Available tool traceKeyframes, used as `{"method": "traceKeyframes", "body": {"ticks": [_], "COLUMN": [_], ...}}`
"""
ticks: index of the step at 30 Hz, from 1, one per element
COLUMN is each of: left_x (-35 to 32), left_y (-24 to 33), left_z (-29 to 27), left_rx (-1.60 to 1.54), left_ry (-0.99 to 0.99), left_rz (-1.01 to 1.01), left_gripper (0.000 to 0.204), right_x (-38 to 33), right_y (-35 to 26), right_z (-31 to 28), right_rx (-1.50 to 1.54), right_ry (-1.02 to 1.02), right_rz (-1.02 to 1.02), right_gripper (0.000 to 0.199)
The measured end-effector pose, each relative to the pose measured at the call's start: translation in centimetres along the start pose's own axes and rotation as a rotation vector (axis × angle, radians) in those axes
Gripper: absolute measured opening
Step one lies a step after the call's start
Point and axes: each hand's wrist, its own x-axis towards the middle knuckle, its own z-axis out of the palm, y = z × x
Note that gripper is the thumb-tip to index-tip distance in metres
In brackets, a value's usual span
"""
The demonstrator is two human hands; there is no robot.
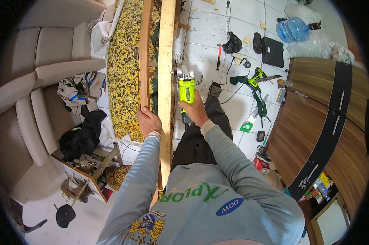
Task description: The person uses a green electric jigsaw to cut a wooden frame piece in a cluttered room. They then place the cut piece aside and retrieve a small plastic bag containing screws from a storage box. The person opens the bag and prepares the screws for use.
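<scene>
- Centre of frame: lime-green, metal-headed angle grinder [187,90], its head just beside a long, pale wooden beam [167,73]; contact unclear.
- Right hand [196,109]: wrapped around the grinder's body.
- Left hand [149,122]: grasping the lower end of a slim, reddish-brown wooden rail [145,53].
- Upper left of centre: yellow-and-black speckled foam slab [125,69].
- Right of centre: green-handled, steel-bladed handsaw [254,116] on white floor tiles [205,28].

- Just left of your legs: the long pale wooden beam [167,61].
- Left of that: the yellow-black speckled foam slab [125,81], then the beige fabric sofa [55,45].
- Right of the beam: the lime-green angle grinder [187,90]; farther right, the brown wood-grain cabinet [300,126].
</scene>
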Motion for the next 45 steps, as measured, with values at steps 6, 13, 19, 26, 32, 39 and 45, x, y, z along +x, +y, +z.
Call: {"method": "traceKeyframes", "body": {"ticks": [6, 13, 19, 26, 32, 39, 45], "left_x": [0.4, 0.5, 0.5, 0.3, 0.5, 0.6, 0.6], "left_y": [-1.4, -1.9, -1.3, 0.5, -0.6, -1.1, -1.2], "left_z": [1.0, 1.7, 1.0, 0.2, 0.9, 1.1, 1.3], "left_rx": [0.021, 0.053, 0.069, 0.050, 0.045, 0.028, 0.040], "left_ry": [-0.021, 0.054, 0.020, -0.047, -0.019, -0.015, -0.009], "left_rz": [-0.028, 0.012, -0.001, -0.052, -0.025, -0.024, -0.015], "left_gripper": [0.061, 0.063, 0.063, 0.061, 0.062, 0.064, 0.062], "right_x": [0.1, 0.0, 0.5, 0.7, 0.0, 0.7, 1.0], "right_y": [1.6, 2.0, -0.4, -1.0, -1.8, -3.7, -4.7], "right_z": [-1.3, -1.7, -2.0, -2.2, -2.1, -2.7, -2.6], "right_rx": [-0.104, -0.102, -0.145, -0.068, -0.057, -0.146, -0.088], "right_ry": [0.051, -0.028, -0.080, -0.088, -0.099, -0.143, -0.130], "right_rz": [0.057, 0.107, 0.193, 0.218, 0.254, 0.275, 0.295], "right_gripper": [0.054, 0.059, 0.059, 0.062, 0.062, 0.069, 0.066]}}
